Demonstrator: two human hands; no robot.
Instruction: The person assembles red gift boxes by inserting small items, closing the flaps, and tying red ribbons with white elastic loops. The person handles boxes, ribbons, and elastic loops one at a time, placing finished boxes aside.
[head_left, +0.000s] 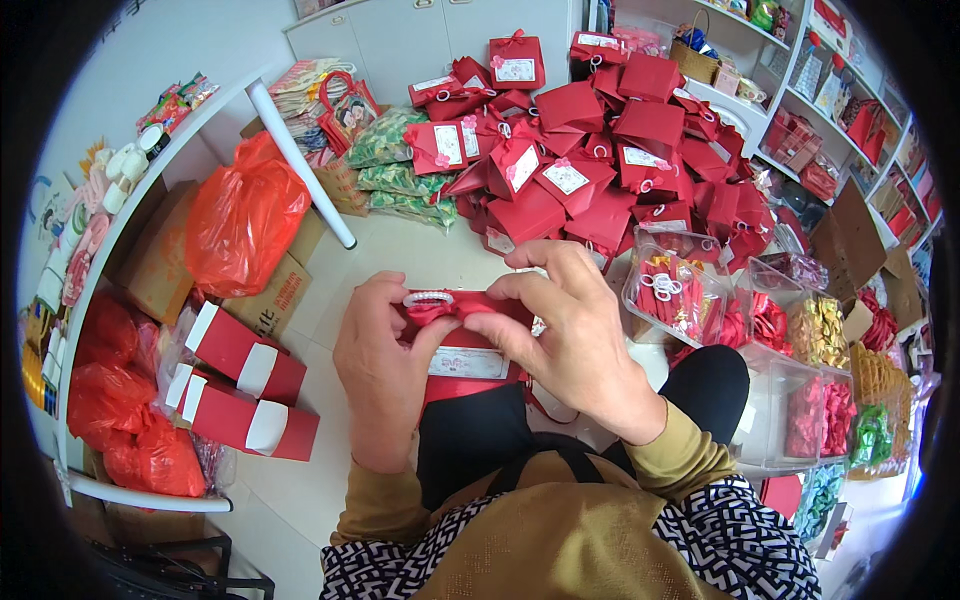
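On my lap rests a red gift box (457, 388) with a white printed label (469, 363) on its front. A red ribbon (472, 304) runs over its top, and a white beaded ring (428, 298) sits on the ribbon near the left. My left hand (386, 352) pinches the ribbon just below the ring, thumb against fingers. The thumb and index finger of my right hand (577, 337) close on the ribbon a little to the right, its other fingers raised. A loose red ribbon end (553, 405) hangs beside the box at the right. My hands cover part of the box top.
A large heap of red boxes (577, 187) lies ahead on the floor. Clear plastic bins (667, 315) of ribbons and wrapped sweets stand at the right. Unclosed red boxes (247, 375) lie at the left, near a white table leg (300, 165) and a red plastic bag (244, 217).
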